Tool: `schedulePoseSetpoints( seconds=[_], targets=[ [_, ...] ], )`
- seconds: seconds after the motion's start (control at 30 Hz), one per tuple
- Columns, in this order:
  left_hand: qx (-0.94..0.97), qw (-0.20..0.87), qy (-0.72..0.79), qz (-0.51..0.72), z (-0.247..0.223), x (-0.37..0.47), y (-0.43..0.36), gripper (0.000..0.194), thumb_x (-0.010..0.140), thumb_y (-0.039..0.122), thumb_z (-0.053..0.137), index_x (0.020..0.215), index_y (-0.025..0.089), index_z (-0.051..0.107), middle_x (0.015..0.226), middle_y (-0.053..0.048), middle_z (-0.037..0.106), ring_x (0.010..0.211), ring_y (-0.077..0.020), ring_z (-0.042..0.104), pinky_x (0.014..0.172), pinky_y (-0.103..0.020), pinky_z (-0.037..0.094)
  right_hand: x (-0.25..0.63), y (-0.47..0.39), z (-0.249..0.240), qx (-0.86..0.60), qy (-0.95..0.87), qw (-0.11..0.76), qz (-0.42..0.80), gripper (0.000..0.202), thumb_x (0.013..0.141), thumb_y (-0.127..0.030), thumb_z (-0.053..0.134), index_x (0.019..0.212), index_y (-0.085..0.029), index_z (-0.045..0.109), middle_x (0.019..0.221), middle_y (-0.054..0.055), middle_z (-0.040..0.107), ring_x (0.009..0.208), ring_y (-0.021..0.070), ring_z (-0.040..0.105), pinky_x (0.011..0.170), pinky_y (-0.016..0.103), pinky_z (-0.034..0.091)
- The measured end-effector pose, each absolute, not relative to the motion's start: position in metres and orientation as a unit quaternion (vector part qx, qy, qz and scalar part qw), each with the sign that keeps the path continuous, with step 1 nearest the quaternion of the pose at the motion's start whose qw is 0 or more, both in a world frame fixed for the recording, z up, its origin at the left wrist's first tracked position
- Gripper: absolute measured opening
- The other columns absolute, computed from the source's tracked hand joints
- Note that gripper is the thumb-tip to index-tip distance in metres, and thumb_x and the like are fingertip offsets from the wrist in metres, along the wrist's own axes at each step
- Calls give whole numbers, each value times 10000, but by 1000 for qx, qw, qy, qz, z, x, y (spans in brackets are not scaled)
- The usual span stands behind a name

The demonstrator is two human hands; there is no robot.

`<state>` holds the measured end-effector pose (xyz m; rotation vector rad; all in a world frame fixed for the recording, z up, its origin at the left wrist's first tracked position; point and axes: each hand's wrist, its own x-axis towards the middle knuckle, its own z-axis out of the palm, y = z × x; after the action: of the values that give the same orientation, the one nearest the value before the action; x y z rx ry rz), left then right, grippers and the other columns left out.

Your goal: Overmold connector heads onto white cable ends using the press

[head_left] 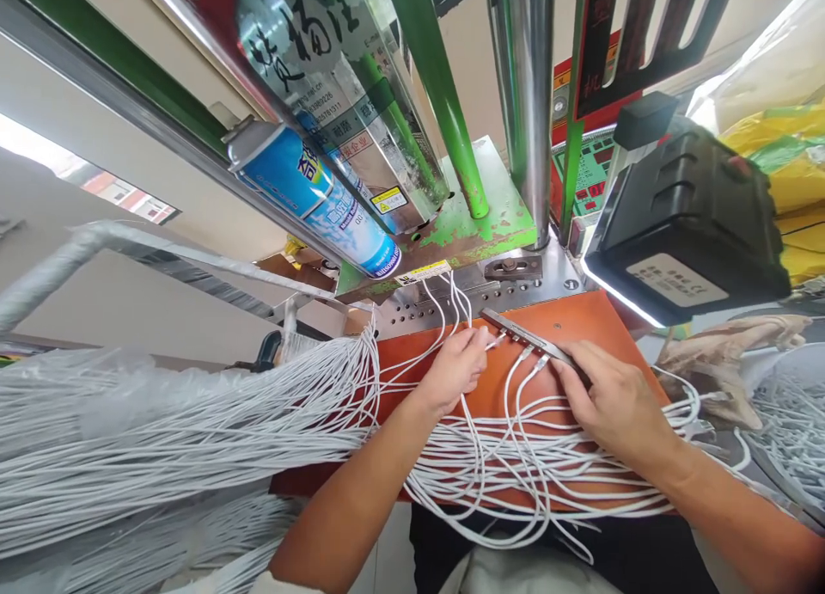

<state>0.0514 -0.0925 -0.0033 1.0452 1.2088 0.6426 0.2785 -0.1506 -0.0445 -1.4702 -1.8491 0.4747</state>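
- Nearest, many white cables [464,456] are lying in loops across the orange board [580,319].
- The right hand [612,396] is pinching the right end of the metal bar [525,336] between thumb and fingers, and the bar is slanting above the board.
- Two cable connectors [541,364] are already sitting at the bar's near edge, so this part is looking done.
- The left hand [455,366] is pinching a third cable close to its end, at the bar's other end; whether it is fully seated, I cannot tell.
- Farther, more cables are coming out under the green plate [509,220], beside the spray can [322,199].
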Motion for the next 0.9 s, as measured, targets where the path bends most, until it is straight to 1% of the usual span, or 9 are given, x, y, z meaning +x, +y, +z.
schedulePoseSetpoints(
  seconds=[0.13, 0.2, 0.3, 0.4, 0.47, 0.57, 0.63, 0.8, 0.9],
  targets=[
    [525, 606, 527, 281, -13, 54, -97, 505, 809, 621, 756, 841, 138, 613, 622, 22, 584, 461, -88, 562, 471, -214, 482, 279, -149, -46, -568, -723, 350, 180, 238, 1062, -350, 462, 1114, -208, 645, 993, 64, 708, 870, 232, 682, 816, 365, 485],
    [543, 603, 520, 267, -14, 54, -96, 493, 807, 589, 768, 900, 120, 647, 673, -12, 640, 505, -116, 621, 506, -241, 526, 279, -149, -47, -566, -724, 349, 181, 239, 1065, -349, 460, 1122, -207, 643, 1005, 66, 708, 880, 233, 683, 816, 364, 482],
    [545, 606, 525, 242, -10, 51, -93, 457, 846, 572, 735, 868, 123, 650, 632, 2, 611, 438, -88, 534, 421, -215, 447, 280, -150, -47, -565, -728, 345, 181, 243, 1070, -346, 452, 1124, -204, 642, 1000, 68, 706, 877, 233, 680, 813, 365, 479],
    [478, 666, 520, 241, -5, 48, -91, 456, 822, 563, 764, 794, 131, 621, 630, 14, 572, 436, -60, 453, 405, -199, 384, 280, -149, -47, -563, -730, 347, 174, 242, 1070, -343, 452, 1123, -204, 642, 1007, 69, 704, 889, 236, 680, 813, 365, 477],
    [413, 715, 505, 251, -3, 47, -91, 456, 781, 530, 817, 873, 119, 642, 647, 32, 545, 446, -32, 393, 408, -168, 297, 280, -149, -47, -563, -731, 347, 171, 241, 1069, -344, 454, 1121, -204, 643, 1007, 69, 704, 893, 238, 683, 809, 366, 476],
    [389, 716, 512, 271, -4, 47, -91, 481, 786, 523, 823, 949, 98, 668, 619, 66, 480, 431, 1, 274, 412, -158, 149, 280, -149, -48, -562, -732, 345, 171, 248, 1068, -346, 452, 1124, -202, 646, 1001, 72, 708, 889, 240, 686, 803, 369, 477],
    [410, 696, 526, 266, -7, 48, -91, 485, 802, 547, 796, 936, 98, 673, 595, 69, 479, 404, -4, 283, 396, -166, 161, 280, -149, -48, -560, -735, 344, 167, 252, 1067, -344, 451, 1128, -200, 648, 1008, 76, 711, 893, 242, 689, 801, 369, 478],
    [464, 669, 536, 223, -10, 53, -91, 405, 836, 527, 714, 841, 126, 657, 563, 12, 585, 375, -68, 451, 373, -195, 288, 278, -149, -48, -555, -743, 341, 154, 255, 1067, -341, 444, 1106, -194, 649, 975, 74, 707, 851, 235, 683, 780, 364, 475],
    [480, 666, 535, 201, -8, 57, -90, 359, 846, 492, 678, 775, 143, 640, 518, 15, 571, 357, -62, 430, 375, -193, 274, 279, -150, -49, -552, -750, 333, 148, 264, 1065, -346, 442, 1106, -190, 651, 949, 72, 701, 821, 231, 675, 762, 361, 472]
  ],
)
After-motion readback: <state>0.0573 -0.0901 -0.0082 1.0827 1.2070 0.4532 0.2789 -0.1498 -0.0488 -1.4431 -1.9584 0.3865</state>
